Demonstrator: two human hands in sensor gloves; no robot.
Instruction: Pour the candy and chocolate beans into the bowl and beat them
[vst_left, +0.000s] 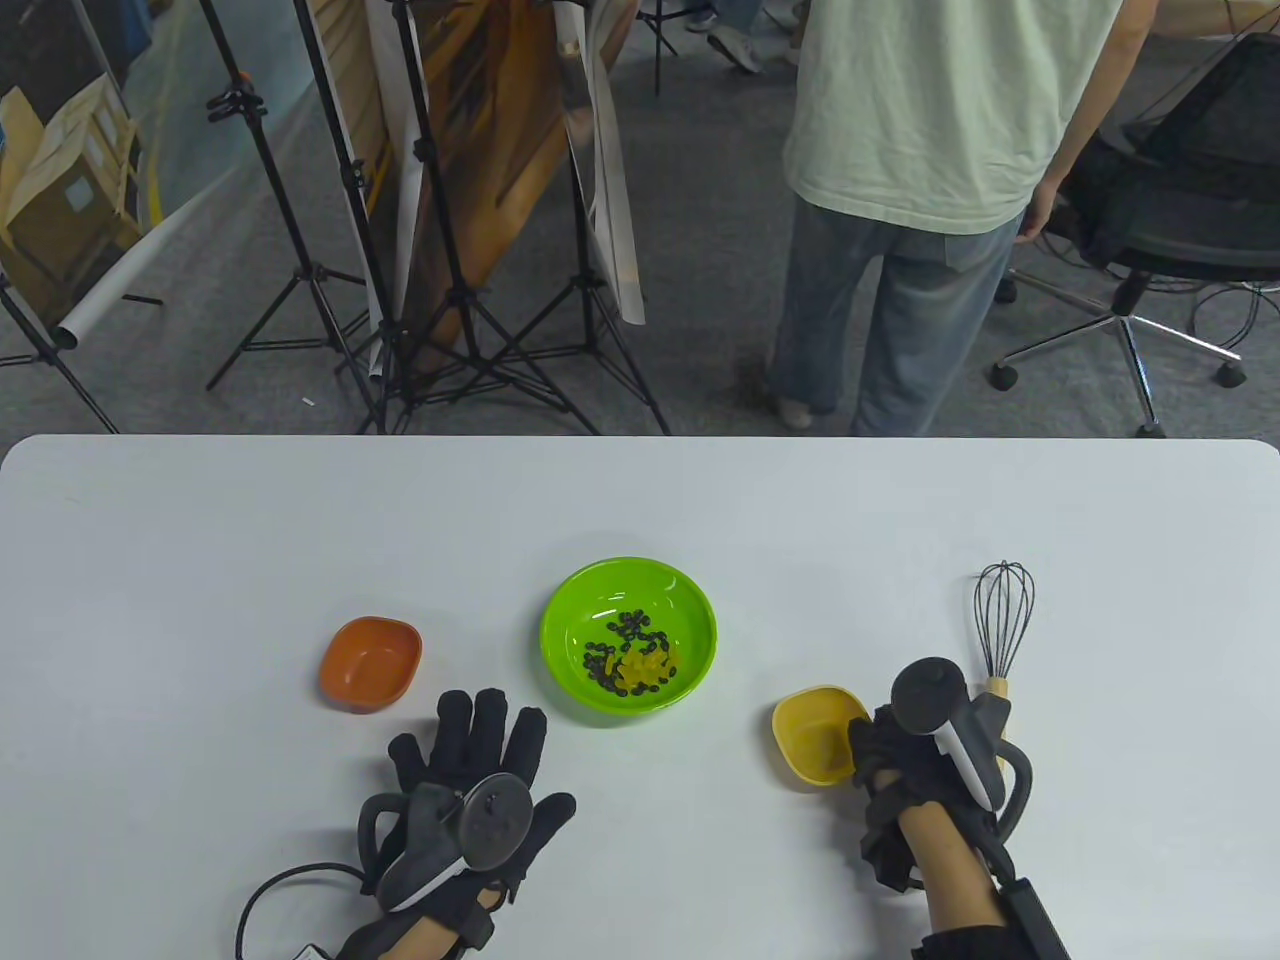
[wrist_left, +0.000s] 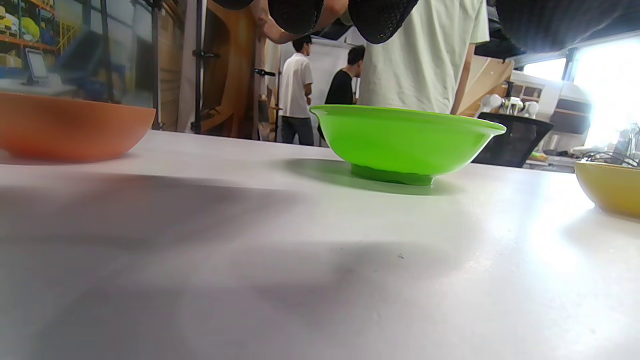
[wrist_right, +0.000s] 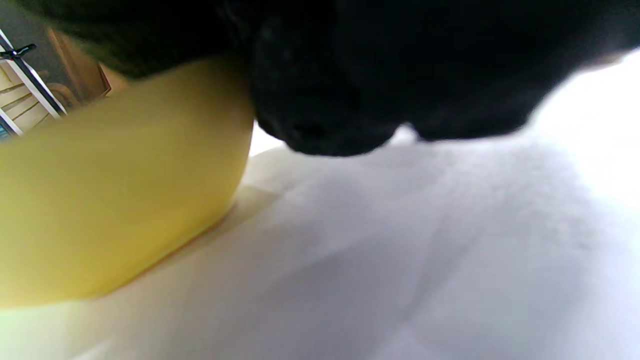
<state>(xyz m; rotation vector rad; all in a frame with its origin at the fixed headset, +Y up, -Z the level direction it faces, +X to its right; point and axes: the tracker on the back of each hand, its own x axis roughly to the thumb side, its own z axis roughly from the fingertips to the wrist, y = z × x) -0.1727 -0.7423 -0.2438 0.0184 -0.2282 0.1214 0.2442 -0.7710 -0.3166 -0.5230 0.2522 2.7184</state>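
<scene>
A white tabletop carried a green bowl of candy and chocolate beans at its middle, with grey carpet, tripods and a standing person beyond its far edge. The left hand lay flat, fingers spread. The right hand had its fingers curled on the yellow bowl, near right.

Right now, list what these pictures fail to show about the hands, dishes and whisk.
- Right hand fingers: table view, covered by tracker and glove; grip on the yellow dish unclear.
- Right wrist view: blurred, dark glove fills the top; yellow dish cut off at the left edge.
- Whisk handle: table view, lower end behind the right hand.
- Green bowl contents: left wrist view, hidden by its wall.
- Orange dish: left wrist view, blurred, cut off left.
</scene>
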